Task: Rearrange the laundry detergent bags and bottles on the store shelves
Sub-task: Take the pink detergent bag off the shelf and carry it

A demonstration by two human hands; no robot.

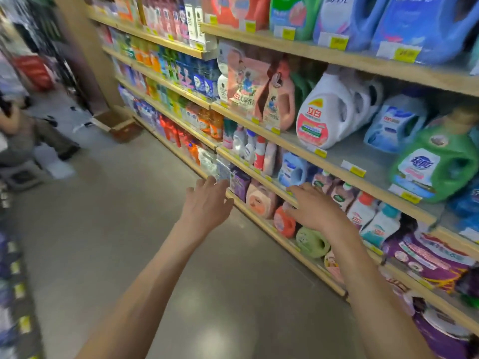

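Cardboard box [116, 124] sits on floor [129, 229] beside shelves [285, 145].

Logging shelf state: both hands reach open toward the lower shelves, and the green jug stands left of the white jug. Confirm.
Wrong side: the head view shows the green jug right of the white jug. The left hand and right hand do reach open toward the lower shelves.

Bright, evenly lit from overhead, with a soft white glare patch on the floor [211, 338], heavy motion smear down the left edge, wide-angle bowing along the shelves [368, 154], and dim shadow under each board.
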